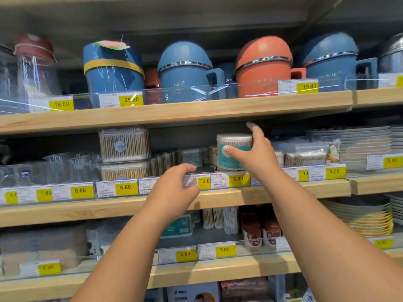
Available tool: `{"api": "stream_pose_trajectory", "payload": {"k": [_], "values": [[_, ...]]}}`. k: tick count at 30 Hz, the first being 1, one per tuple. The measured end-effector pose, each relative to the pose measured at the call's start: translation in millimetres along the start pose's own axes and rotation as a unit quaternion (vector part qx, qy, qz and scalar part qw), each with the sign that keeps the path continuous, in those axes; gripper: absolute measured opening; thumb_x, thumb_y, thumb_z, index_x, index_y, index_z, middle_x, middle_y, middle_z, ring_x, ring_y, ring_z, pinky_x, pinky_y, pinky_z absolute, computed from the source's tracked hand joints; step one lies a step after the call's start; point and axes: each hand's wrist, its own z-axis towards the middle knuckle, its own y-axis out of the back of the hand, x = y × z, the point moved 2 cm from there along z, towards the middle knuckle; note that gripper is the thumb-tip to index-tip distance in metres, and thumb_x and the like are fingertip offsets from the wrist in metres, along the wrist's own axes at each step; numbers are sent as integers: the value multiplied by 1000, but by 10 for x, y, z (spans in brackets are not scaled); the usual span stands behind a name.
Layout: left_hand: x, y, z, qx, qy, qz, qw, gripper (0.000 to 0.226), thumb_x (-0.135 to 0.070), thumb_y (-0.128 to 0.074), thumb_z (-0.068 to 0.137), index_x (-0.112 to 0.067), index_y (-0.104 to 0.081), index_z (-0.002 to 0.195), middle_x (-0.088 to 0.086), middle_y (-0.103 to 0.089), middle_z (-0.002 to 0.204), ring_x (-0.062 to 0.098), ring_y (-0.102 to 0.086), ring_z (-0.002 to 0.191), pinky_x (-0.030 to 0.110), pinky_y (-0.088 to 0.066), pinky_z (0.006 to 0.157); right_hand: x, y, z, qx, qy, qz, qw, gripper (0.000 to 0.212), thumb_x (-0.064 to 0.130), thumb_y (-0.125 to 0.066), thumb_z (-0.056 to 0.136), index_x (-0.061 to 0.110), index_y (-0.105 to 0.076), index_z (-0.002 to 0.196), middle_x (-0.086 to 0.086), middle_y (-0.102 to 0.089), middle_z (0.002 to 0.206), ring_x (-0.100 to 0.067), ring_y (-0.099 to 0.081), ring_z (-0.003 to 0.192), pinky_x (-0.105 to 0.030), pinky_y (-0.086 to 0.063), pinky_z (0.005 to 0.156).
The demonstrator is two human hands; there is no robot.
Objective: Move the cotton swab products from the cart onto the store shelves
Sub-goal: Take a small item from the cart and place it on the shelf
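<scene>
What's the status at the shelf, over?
Right hand grips round clear teal-labelled cotton swab tub at middle wooden shelf. Left hand empty, fingers loose. Small swab boxes crowd tub's left.

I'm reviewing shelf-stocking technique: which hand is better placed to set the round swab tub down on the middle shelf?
Right. The right hand grips the round swab tub at the middle shelf, above the 5.00 tag. The left hand is lower, by the price rail, holding nothing.
</scene>
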Motion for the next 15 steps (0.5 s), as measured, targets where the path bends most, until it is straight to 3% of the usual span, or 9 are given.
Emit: {"api": "stream_pose_trajectory", "payload": {"k": [4,13,15], "values": [[15,-36,4,1,2,15,1000,48,-25,-56,91,-30,-45,138,-12,-44,144,7,-41,130,21,-31,98,9,-108,36,27,-4,-52,998,61,47,-69,80,29,-44,133,-6,-43,122,-19,-49,98,-29,-43,78],[47,-40,6,-5,-4,20,1000,48,-24,-56,91,-29,-45,138,-12,-45,143,8,-41,130,24,-33,102,-62,-176,86,41,-31,-117,992,65,47,-73,77,20,-49,131,-5,-60,119,-22,-57,107,-31,-49,78],[51,-47,-4,-6,-6,17,1000,48,-25,-56,91,-30,-45,138,-12,-45,142,8,-42,128,26,-36,102,-84,-178,76,49,-35,-119,991,68,46,-75,76,20,-49,132,-5,-59,122,-22,-56,110,-35,-51,85]]}}
